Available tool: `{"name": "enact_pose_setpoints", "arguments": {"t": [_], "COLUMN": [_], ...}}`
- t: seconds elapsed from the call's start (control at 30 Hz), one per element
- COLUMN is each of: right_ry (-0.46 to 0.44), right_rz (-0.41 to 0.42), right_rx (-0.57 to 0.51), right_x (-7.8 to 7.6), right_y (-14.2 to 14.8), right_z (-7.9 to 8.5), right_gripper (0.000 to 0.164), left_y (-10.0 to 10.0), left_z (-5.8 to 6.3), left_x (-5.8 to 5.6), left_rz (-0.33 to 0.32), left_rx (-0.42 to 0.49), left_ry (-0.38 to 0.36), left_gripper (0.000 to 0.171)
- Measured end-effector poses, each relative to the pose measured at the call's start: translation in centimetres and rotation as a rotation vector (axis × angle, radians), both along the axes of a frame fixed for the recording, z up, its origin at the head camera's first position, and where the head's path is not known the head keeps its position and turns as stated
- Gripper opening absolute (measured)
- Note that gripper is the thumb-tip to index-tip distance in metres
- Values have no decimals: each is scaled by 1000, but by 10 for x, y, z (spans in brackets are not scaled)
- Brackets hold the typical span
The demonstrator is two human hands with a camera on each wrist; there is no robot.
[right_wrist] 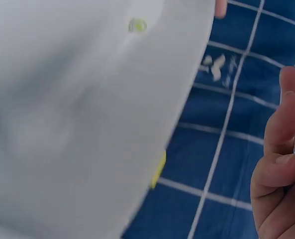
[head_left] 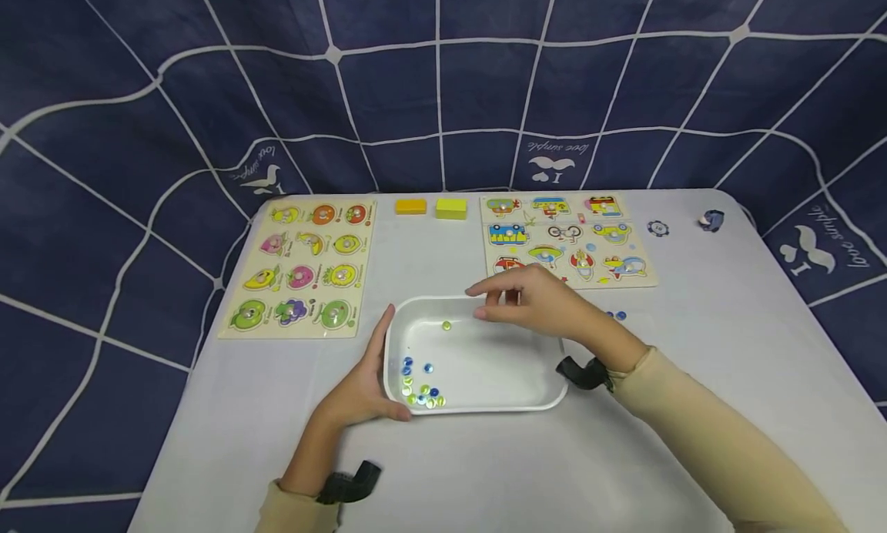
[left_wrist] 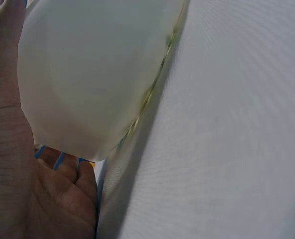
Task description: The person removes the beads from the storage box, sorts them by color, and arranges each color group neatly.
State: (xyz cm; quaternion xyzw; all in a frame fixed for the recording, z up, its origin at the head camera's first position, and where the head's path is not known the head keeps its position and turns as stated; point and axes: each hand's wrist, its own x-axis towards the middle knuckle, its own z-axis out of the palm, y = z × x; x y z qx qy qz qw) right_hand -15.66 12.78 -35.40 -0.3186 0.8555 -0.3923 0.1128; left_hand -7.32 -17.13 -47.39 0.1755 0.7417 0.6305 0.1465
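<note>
Gripping tray (head_left: 499,363) with left hand (head_left: 362,387), most beads (head_left: 433,392) inside; hovering right hand (head_left: 520,298) above, loosely unclenched; apparently leaving blue beads (head_left: 620,316) right of it.

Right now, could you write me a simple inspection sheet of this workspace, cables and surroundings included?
Surface: white tablecloth.
Job's things: white tray holding green beads and blue beads, mostly in the near-left corner; more blue beads lie right of it.
Clutter: fruit puzzle board, vehicle puzzle board, orange block, yellow block, patterned round disc, small blue figurine.
Hands: left hand holds the tray's left end; right hand hovers over the tray's far side, apparently empty.
Cables: nothing seen.
Surroundings: navy curtain with white grid lines and moustache prints.
</note>
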Motion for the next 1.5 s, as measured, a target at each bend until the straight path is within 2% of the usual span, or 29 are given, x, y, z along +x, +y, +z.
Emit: {"name": "enact_pose_setpoints", "arguments": {"t": [0.13, 0.3, 0.6, 0.97, 1.17, 1.5], "right_ry": [-50, -85, -86, -33, 54, 103], "right_rz": [48, 70, 14, -52, -30, -10], "right_rx": [16, 75, 156, 270, 311, 349], "right_x": [-3, -5, -5, -5, -4, -2], "right_y": [-23, -41, -47, -52, -57, -71], "right_z": [-13, -32, -50, -60, -69, -75], "right_gripper": [30, 31, 33, 30, 21, 14], "left_y": [-1, -1, 0, -1, -1, -1], "left_z": [0, 1, 0, -5, -4, -3], "left_x": [1, 1, 0, -2, -2, -1], "left_rz": [-5, -7, -3, 2, 13, 6], "left_rx": [17, 13, -16, -8, -21, -27], "left_ry": [-5, -5, 5, -1, -4, 1], "left_gripper": [142, 142, 142, 143, 142, 142]}}
